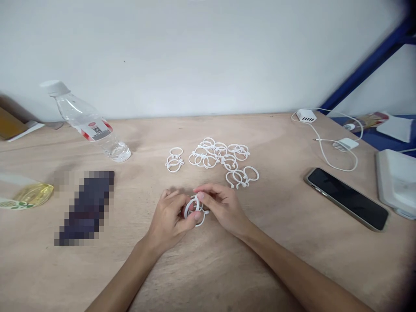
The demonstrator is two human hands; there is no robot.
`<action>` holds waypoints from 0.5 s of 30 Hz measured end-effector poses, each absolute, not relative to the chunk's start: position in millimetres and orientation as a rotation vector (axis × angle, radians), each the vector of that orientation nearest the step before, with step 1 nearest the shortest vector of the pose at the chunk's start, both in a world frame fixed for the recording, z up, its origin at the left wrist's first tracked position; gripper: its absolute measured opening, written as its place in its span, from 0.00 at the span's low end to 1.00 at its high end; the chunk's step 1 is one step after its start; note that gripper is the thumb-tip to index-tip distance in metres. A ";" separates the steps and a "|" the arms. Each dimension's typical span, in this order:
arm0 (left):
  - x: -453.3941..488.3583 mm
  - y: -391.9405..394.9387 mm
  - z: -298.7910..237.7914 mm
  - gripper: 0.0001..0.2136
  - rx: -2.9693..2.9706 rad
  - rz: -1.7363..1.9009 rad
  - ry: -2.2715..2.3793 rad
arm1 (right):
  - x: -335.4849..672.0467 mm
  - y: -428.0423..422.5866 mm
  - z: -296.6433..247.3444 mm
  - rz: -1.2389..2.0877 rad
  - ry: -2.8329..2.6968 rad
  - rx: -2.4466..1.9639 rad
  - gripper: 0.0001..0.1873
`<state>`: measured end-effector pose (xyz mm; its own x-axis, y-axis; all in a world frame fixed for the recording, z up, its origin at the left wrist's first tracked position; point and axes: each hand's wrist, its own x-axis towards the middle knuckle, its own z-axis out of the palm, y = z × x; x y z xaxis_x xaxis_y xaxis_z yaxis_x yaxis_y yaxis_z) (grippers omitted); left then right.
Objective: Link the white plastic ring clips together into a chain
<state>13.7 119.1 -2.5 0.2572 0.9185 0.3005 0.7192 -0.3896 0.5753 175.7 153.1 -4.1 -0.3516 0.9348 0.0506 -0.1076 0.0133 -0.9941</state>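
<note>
Both my hands meet at the middle of the wooden table [227, 268]. My left hand [170, 216] and my right hand [221, 203] are closed together on a few white plastic rings [196, 210], fingers pinched round them. Just beyond my hands lies a loose pile of several more white rings [214, 155]. A small cluster of rings [174, 160] sits to its left, and another cluster [242, 177] lies nearest my right hand.
A clear water bottle [89, 123] lies tilted at the back left. A dark pixelated object [86, 208] and a yellow packet [27, 195] are at the left. A black phone [347, 198], white chargers with cable [325, 143] and a white box [398, 180] are at the right.
</note>
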 end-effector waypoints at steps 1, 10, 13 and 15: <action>13.7 119.3 -2.7 0.27 2.220 0.875 1.494 | 176.2 154.1 -2.7 1.511 -1.382 -0.912 0.11; 13.8 119.4 -2.0 0.28 2.128 0.888 1.416 | 177.5 155.1 2.3 1.583 -1.386 -0.915 0.16; 14.3 119.2 -2.5 0.28 2.125 0.897 1.406 | 176.6 154.5 3.1 1.597 -1.414 -0.897 0.14; 14.5 118.8 -2.6 0.27 2.111 0.899 1.410 | 175.9 154.3 3.5 1.593 -1.421 -0.902 0.14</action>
<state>14.5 118.8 -2.6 0.2675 0.9248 0.2705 0.6354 -0.3803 0.6720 175.9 154.3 3.5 -0.4243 0.9055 0.0008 -0.1038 -0.0477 -0.9935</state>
